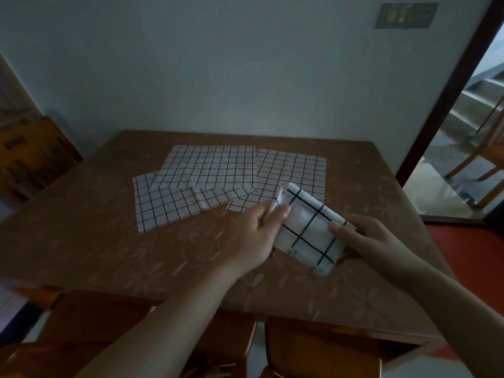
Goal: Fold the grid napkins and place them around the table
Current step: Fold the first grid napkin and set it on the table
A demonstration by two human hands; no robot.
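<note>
A person holds a folded napkin (313,230) in the air just above the near half of the bench (81,241), which wears a brown cloth with a pale leaf pattern. The napkin is white with a black grid and is folded down to a small, thick rectangle, tilted so its long side runs from upper left to lower right. The left hand (256,233) pinches the napkin's upper left end, thumb on top and fingers curled underneath. The right hand (365,236) grips the lower right end, thumb pressed on the top face and fingers tucked below.

Beyond the folded napkin, toward the wall, three flat napkins (207,167) of the same grid lie spread open on the bench, overlapping each other; the middle one lies on top of the other two. Nearer than the folded napkin, wooden chairs (313,347) are tucked under the bench's front edge.
</note>
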